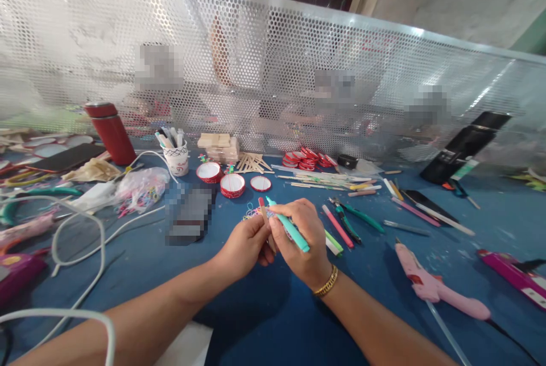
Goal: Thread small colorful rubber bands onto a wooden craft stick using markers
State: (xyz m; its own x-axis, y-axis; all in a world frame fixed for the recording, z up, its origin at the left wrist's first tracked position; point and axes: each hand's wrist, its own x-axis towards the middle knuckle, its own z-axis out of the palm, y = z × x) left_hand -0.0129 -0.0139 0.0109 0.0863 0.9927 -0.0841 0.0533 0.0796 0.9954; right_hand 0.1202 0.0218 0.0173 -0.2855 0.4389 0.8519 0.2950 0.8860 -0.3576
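Note:
Over the middle of the blue table my left hand (249, 241) pinches a flat wooden craft stick (263, 212) whose upper end is coloured red. My right hand (305, 235), with a gold bracelet at its wrist, grips a turquoise marker pen (294, 231) like a pencil. The pen's tip points up and left, close beside the stick's red end; I cannot tell whether they touch. Just behind my fingers lies a pile of small coloured rubber bands (251, 212), partly hidden. A pink marker (338, 226) and a green marker (334, 242) rest to the right of my right hand.
Small red-rimmed drums (232, 185) stand behind my hands, near stacked wooden sticks (218, 147) and a cup of pens (176, 160). Pliers (362, 217) and a pink glue gun (439, 289) lie right. A white cable (102, 241) loops at left. A perforated metal screen (273, 58) closes the back.

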